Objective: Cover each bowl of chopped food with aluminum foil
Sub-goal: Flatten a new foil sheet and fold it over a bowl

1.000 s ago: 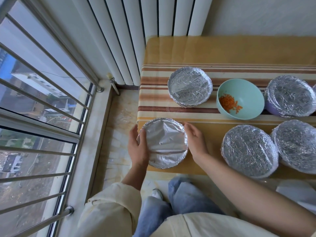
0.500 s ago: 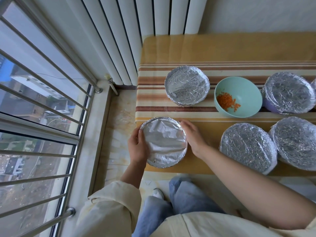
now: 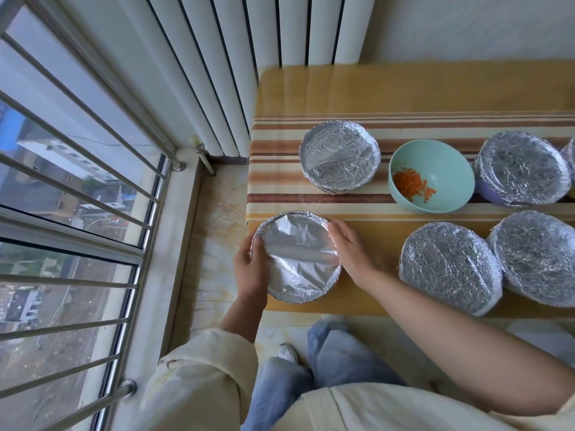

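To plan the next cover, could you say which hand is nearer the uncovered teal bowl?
Right. The right hand lies front-left of the teal bowl; the left hand is left of the foil-covered bowl.

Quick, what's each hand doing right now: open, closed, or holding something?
Left hand: closed, grips the left rim of the near foil-covered bowl.
Right hand: closed, fingers curled round the right rim of that bowl.
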Demonstrator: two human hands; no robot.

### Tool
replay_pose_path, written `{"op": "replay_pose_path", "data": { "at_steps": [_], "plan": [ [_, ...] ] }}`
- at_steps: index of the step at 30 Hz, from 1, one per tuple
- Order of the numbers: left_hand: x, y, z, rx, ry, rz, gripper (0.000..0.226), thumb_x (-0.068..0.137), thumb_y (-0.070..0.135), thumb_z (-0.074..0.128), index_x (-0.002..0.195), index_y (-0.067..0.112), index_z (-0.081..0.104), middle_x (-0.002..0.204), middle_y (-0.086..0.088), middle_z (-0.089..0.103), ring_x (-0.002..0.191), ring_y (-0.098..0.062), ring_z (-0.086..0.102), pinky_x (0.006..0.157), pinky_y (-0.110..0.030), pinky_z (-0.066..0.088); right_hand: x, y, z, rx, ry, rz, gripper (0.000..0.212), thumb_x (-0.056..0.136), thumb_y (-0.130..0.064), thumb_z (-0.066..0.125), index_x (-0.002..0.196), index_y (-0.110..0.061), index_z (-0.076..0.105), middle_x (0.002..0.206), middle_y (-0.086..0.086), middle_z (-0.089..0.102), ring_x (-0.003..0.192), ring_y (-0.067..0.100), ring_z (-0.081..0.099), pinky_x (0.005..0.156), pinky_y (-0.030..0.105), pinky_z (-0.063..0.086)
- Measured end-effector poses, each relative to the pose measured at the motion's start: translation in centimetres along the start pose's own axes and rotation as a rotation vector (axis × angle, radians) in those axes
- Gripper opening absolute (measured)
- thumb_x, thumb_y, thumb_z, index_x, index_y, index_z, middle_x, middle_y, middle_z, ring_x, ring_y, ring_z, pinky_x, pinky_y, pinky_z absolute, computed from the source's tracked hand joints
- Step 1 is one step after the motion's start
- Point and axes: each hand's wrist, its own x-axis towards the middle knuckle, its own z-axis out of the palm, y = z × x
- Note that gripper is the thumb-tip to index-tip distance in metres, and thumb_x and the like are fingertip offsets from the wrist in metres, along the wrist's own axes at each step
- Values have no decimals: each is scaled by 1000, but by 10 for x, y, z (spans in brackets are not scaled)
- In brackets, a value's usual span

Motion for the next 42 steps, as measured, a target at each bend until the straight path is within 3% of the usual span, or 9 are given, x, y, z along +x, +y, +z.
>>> {"op": "replay_pose_path", "data": {
  "at_steps": [12, 16, 19, 23, 30, 32, 34, 36, 42],
  "plan": [
    [-12, -1, 5, -65, 55, -56, 30, 105, 25, 41, 89, 20, 66, 79, 5, 65, 76, -9, 58, 73, -25, 48, -7, -9, 7, 149, 21, 171, 51, 103, -41, 34, 148, -17, 33, 151, -3, 36, 137, 14, 34, 107, 24, 23],
    [-17, -1, 5, -22, 122, -17, 29, 105, 26, 41, 91, 16, 65, 78, 6, 64, 71, -5, 56, 66, -16, 47, -33, -14, 7, 67, 390, 138, 39, 104, -29, 37, 128, -4, 54, 131, 9, 56, 108, 18, 50, 91, 25, 33],
    [-21, -2, 5, -8, 178, -2, 30, 104, 25, 41, 85, 17, 62, 75, 6, 60, 66, -5, 52, 58, -9, 43, -43, -6, 9, 78, 388, 222, 38, 103, -28, 38, 119, 0, 58, 116, 13, 61, 111, 26, 54, 93, 28, 37],
    [-25, 0, 9, 13, 194, -21, 30, 105, 28, 40, 85, 24, 62, 79, 7, 62, 72, -6, 56, 64, -14, 46, -39, 3, 25, -9, 392, 184, 37, 98, -13, 37, 61, -10, 39, 58, 8, 35, 56, 19, 34, 53, 30, 26],
    [-24, -3, 7, 30, 227, -42, 32, 104, 30, 40, 79, 29, 60, 80, 4, 62, 80, -15, 56, 78, -31, 45, -40, -2, 24, 31, 324, 235, 34, 99, -17, 39, 67, -9, 42, 62, 10, 38, 60, 22, 34, 52, 29, 24],
    [-23, -3, 7, 26, 221, -42, 31, 104, 30, 41, 81, 26, 61, 79, 3, 62, 78, -15, 55, 76, -31, 44, -41, -9, 14, 53, 294, 266, 34, 101, -24, 39, 91, 1, 60, 88, 24, 59, 113, 29, 52, 72, 33, 47],
    [-22, -4, 8, 24, 224, -42, 32, 104, 30, 41, 80, 27, 61, 78, 3, 61, 77, -15, 54, 75, -31, 44, -39, -11, 10, 30, 316, 243, 36, 102, -23, 39, 88, 2, 61, 86, 19, 62, 115, 25, 47, 72, 34, 47],
    [-23, -4, 10, 27, 229, -44, 33, 104, 29, 41, 77, 29, 60, 77, 3, 61, 76, -16, 54, 75, -31, 44, -39, -6, 15, -38, 326, 194, 37, 100, -17, 41, 65, -6, 48, 57, 6, 38, 58, 21, 35, 50, 29, 25],
    [-19, 1, 4, 24, 182, -36, 28, 105, 28, 41, 87, 21, 62, 78, 5, 60, 73, -9, 53, 67, -23, 43, -35, -5, 4, -185, 234, 221, 32, 89, -20, 51, 59, -8, 51, 40, -7, 27, 48, 14, 26, 45, 26, 19]
  ]
}}
